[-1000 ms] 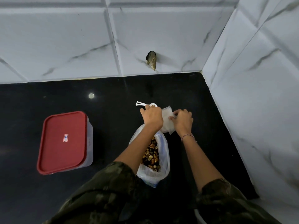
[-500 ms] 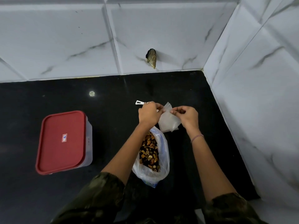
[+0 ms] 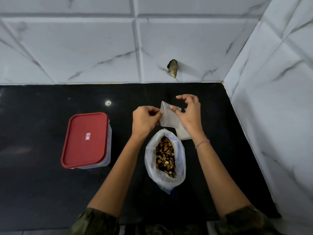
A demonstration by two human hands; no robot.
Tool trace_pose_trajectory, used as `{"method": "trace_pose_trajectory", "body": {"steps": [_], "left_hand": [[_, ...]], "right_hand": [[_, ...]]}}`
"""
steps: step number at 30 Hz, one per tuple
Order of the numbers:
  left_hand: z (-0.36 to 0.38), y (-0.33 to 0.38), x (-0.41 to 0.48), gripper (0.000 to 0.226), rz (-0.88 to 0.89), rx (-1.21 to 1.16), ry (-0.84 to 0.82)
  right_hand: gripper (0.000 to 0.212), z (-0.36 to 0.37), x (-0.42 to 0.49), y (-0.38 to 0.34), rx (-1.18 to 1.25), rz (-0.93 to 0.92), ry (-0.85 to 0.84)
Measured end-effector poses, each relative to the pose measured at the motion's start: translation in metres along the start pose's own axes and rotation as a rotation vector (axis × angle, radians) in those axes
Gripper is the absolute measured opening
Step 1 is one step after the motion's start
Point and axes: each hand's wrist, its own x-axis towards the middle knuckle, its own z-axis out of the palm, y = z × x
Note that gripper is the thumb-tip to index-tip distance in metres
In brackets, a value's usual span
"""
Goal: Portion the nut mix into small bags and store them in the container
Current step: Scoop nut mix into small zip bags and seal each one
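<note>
A small clear bag [image 3: 167, 117] is held up above the black counter [image 3: 42, 192]. My left hand [image 3: 145, 121] pinches its left edge. My right hand [image 3: 189, 114] has its thumb on the bag's face while its fingers are lifted and spread above it. Below my hands stands the big open plastic bag of nut mix [image 3: 165, 158], mouth facing up. Under my right wrist lies a flat stack of small bags [image 3: 183, 134]. The clear container with its red lid [image 3: 84, 139] on sits shut to the left.
White marble-look tiled walls close the counter at the back and on the right [image 3: 271, 116]. A rough dark hole [image 3: 172, 67] shows low in the back wall. The counter's front edge runs near my sleeves.
Both hands lifted the small bag up and away from the stack. My right hand let go of its pinch and spread its fingers. The white scoop is hidden now.
</note>
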Motion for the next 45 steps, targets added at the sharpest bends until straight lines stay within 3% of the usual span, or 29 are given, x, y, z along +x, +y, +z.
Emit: {"method": "trace_pose_trajectory", "body": {"steps": [2,8,14,19,21,24,27,29,33,36,41,45], "left_hand": [[-0.007,-0.004,-0.010,0.011,-0.010,0.003,0.070],[-0.021,-0.015,-0.027,0.011,0.036,0.142,0.211],[-0.036,-0.027,-0.035,0.010,0.025,0.254,0.247],[-0.042,-0.033,-0.043,0.012,0.112,0.392,0.265],[-0.045,-0.039,-0.047,0.014,0.193,0.310,0.259],[-0.055,-0.059,-0.054,0.045,0.320,0.067,0.138],[-0.055,-0.079,-0.059,0.086,0.398,0.171,-0.023],[-0.050,-0.085,-0.059,0.098,0.395,0.214,-0.059],[-0.041,-0.090,-0.053,0.073,0.282,0.104,-0.054],[-0.038,-0.094,-0.052,0.052,0.297,0.002,-0.035],[-0.030,-0.094,-0.056,0.050,0.331,-0.013,-0.019],[-0.024,-0.096,-0.055,0.057,0.361,0.130,0.021]], "right_hand": [[0.033,0.014,-0.020,-0.012,0.011,-0.080,0.095],[0.026,0.046,-0.059,-0.037,0.092,-0.053,-0.013],[0.008,0.053,-0.058,-0.042,-0.270,-0.235,-0.098],[0.028,0.060,-0.064,-0.045,-0.562,-0.262,-0.188],[0.031,0.060,-0.065,-0.049,-0.516,-0.226,-0.228],[0.033,0.056,-0.063,-0.051,-0.365,-0.193,-0.325],[0.031,0.049,-0.060,-0.055,-0.313,-0.167,-0.439],[0.031,0.047,-0.062,-0.060,-0.261,-0.150,-0.491],[0.027,0.051,-0.066,-0.060,-0.242,-0.133,-0.546],[0.023,0.050,-0.066,-0.061,-0.307,-0.104,-0.550],[0.021,0.057,-0.070,-0.064,-0.424,-0.051,-0.469],[0.025,0.067,-0.070,-0.066,-0.610,0.042,-0.470]]}}
